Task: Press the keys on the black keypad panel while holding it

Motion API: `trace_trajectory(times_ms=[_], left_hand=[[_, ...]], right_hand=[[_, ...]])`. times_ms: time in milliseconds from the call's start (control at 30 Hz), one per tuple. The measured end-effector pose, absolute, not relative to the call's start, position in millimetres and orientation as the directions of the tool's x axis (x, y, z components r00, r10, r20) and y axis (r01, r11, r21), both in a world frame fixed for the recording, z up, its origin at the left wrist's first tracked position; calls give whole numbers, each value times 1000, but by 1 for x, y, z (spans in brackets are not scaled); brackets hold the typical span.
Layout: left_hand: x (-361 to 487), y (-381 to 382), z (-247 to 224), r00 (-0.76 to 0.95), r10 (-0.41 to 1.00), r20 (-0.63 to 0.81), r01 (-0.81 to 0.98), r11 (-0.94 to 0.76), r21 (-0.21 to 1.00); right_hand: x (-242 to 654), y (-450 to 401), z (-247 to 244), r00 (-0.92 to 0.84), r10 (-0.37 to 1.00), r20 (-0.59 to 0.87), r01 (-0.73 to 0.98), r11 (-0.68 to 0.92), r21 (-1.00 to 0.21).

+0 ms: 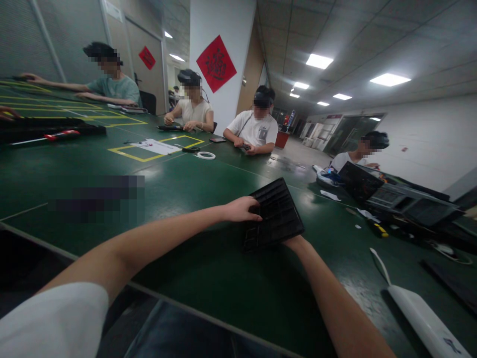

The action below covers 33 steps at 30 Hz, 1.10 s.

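Note:
A flat, black, ribbed plastic tray is tilted up above the green table in front of me. Rows of narrow ridges or slots cross its face. My left hand is at its left edge, fingers bent onto the face and thumb lower down. From below, my right hand holds the tray's lower right side; its fingers are hidden behind the tray. I cannot see whether anything small is under the left fingertips.
On the green table, a white power strip lies at right, behind it an opened computer case. A tape roll and white paper lie ahead, a red screwdriver far left. Several people sit around.

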<state>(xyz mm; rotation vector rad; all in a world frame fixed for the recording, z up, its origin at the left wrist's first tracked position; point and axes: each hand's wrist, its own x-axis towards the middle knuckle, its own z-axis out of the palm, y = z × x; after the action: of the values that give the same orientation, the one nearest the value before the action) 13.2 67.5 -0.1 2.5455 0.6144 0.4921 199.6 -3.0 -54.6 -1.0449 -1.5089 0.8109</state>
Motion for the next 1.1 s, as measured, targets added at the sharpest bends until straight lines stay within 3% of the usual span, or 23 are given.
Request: trace_trajectory(times_ms=[67,133,200,267,333,400,500,667,867,1100], left_hand=[[14,69,0,829,520,207,336,-758,559],[16,72,-1,811,564,157,330,-662,673],[18,77,-2,768,638,62,315,-460,830],[20,82,-4,689,721,-78,264,-149,953],[20,85,-4,614,765,-195,189,98,977],[20,86,-3,580,779,-240,126,205,971],[16,85,1,595,766,-245,122,214,969],[11,82,8,615,771,-163,228,24,973],[11,84,1,790,567,-233,165,169,972],[13,83,-12,843,492,-218,113,234,966]], right_hand=[[194,-5,-50,-2,928,374,127,371,-920],[191,-5,-47,20,936,353,99,349,-932],[192,-5,-47,25,941,337,122,332,-935],[195,-4,-48,-9,947,321,135,319,-938],[196,-3,-49,-69,952,298,126,305,-944],[195,-2,-50,-122,952,282,111,296,-949],[190,-5,-47,-126,951,283,105,296,-949],[181,-15,-33,-47,953,298,99,301,-948],[177,-10,-32,-82,965,250,120,259,-958],[182,-7,-39,-14,956,294,182,291,-939]])
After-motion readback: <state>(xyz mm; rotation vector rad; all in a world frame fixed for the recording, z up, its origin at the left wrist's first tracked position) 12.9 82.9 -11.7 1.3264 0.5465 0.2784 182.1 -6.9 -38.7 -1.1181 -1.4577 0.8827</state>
